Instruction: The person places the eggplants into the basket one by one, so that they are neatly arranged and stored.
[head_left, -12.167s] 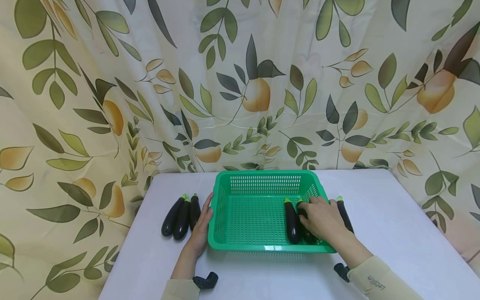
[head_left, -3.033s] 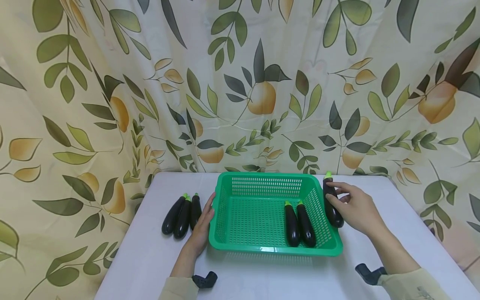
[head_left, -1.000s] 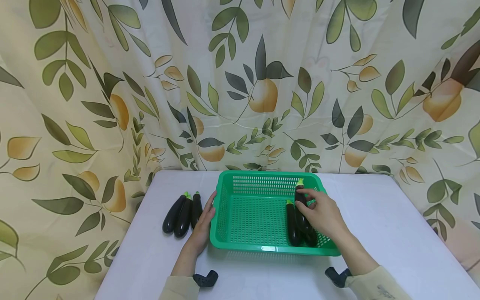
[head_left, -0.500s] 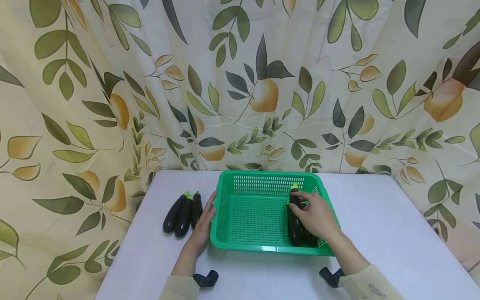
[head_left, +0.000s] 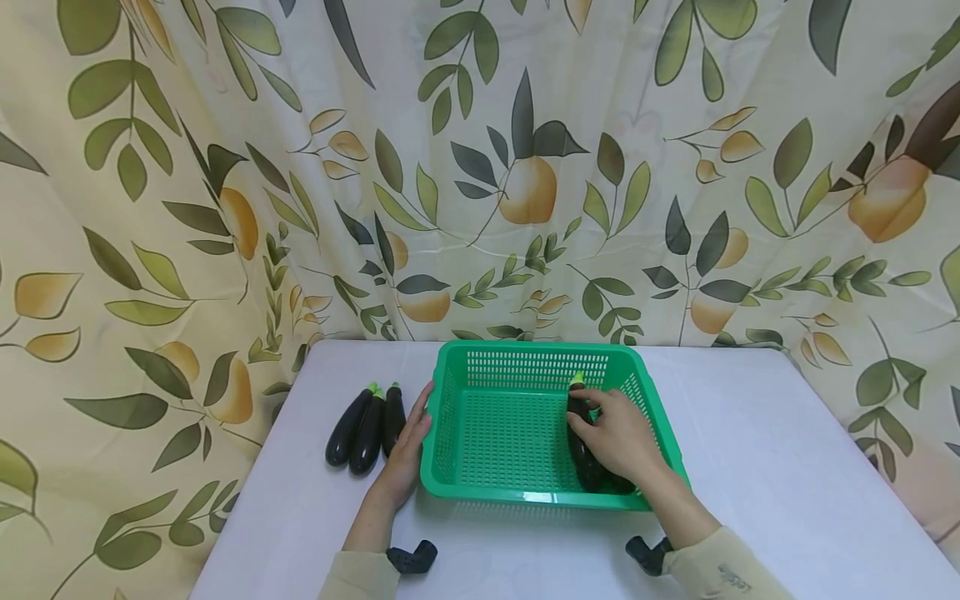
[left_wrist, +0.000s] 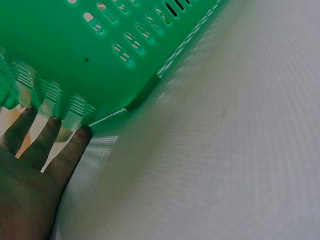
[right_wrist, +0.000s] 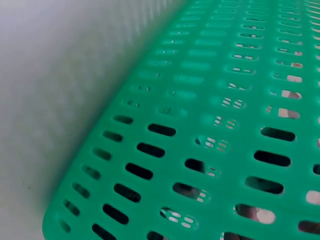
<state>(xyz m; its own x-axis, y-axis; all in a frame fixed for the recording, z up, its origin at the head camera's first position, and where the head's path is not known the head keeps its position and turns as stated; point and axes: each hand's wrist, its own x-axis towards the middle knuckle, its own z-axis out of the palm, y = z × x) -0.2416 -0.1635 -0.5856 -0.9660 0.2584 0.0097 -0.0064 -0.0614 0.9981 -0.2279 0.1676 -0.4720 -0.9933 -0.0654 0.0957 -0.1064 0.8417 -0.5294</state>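
Observation:
A green perforated basket (head_left: 525,352) stands on the white table (head_left: 787,467). Inside it, at the right, my right hand (head_left: 590,411) grips a dark purple eggplant (head_left: 576,402) with a green cap, low over other eggplants (head_left: 590,473) that the hand mostly hides. My left hand (head_left: 416,421) rests flat, fingers straight, against the basket's left wall (left_wrist: 100,45); its fingers (left_wrist: 45,140) touch the rim in the left wrist view. Three more eggplants (head_left: 363,427) lie side by side on the table just left of that hand. The right wrist view shows only the basket wall (right_wrist: 225,125).
A leaf-and-fruit patterned curtain (head_left: 525,167) hangs close behind and to the left of the table. Bare white tabletop (head_left: 750,400) stretches right of the basket, and more lies in front of it. Black wrist mounts (head_left: 408,558) sit near both sleeves.
My right hand carried an eggplant from the table right of the basket over the rim, then leftward and down inside. The left hand and three left eggplants stayed still.

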